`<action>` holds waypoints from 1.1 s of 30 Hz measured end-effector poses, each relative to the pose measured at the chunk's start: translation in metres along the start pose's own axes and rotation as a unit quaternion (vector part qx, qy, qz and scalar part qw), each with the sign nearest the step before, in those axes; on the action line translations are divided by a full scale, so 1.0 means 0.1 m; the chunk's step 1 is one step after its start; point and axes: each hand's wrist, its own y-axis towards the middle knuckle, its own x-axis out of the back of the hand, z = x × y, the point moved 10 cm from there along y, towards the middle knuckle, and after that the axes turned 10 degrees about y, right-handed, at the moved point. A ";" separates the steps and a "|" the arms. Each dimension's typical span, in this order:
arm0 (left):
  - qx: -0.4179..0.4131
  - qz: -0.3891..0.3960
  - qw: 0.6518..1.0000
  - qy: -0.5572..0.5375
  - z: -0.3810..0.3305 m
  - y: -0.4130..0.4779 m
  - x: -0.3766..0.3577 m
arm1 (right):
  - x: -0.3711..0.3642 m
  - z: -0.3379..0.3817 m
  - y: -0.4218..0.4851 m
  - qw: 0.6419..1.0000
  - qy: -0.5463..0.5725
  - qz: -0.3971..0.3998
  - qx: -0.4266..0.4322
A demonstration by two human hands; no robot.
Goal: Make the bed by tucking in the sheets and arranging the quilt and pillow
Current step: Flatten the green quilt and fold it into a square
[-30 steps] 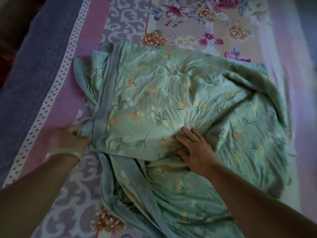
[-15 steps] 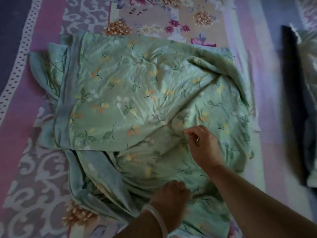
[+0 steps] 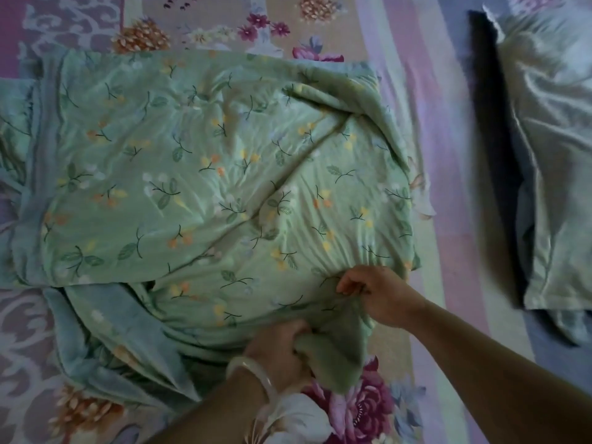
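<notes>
Folding the green floral quilt [image 3: 208, 187], we are working its near edge: our left hand [image 3: 278, 347] is bunching cloth in curled fingers, and our right hand [image 3: 381, 296] is pinching it alongside. The quilt is lying on the flowered bedsheet [image 3: 448, 174]; next, we are judging, this loose edge is needing an even tuck under.

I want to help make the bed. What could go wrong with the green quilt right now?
Both hands hold one near corner: the left hand bunches it, the right hand pinches the cloth beside it. A hard pull might drag the folded quilt crooked. The loose layers spilling out underneath may come undone.
</notes>
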 end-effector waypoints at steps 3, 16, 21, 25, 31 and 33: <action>0.094 -0.078 0.974 -0.191 0.27 0.06 0.52 | 0.05 -0.01 -0.06 1.000 -0.006 0.011 -0.001; 0.247 -0.081 0.945 -0.199 0.53 0.00 0.76 | 0.51 0.54 0.04 0.967 -0.175 -0.179 0.045; 0.249 -0.213 0.942 -0.070 0.51 -0.02 1.15 | 0.57 1.04 0.07 0.956 -0.097 -0.206 0.186; 0.231 -0.249 0.886 -0.315 0.69 -0.16 1.60 | 0.70 0.85 0.26 0.949 -0.235 -0.200 0.064; 0.168 -0.309 0.905 -0.240 0.88 -0.32 2.71 | 1.00 1.48 0.26 0.887 -0.255 -0.370 0.107; 0.151 -0.313 0.917 -0.196 0.88 -0.33 2.99 | 1.05 1.73 0.32 0.891 -0.200 -0.396 0.101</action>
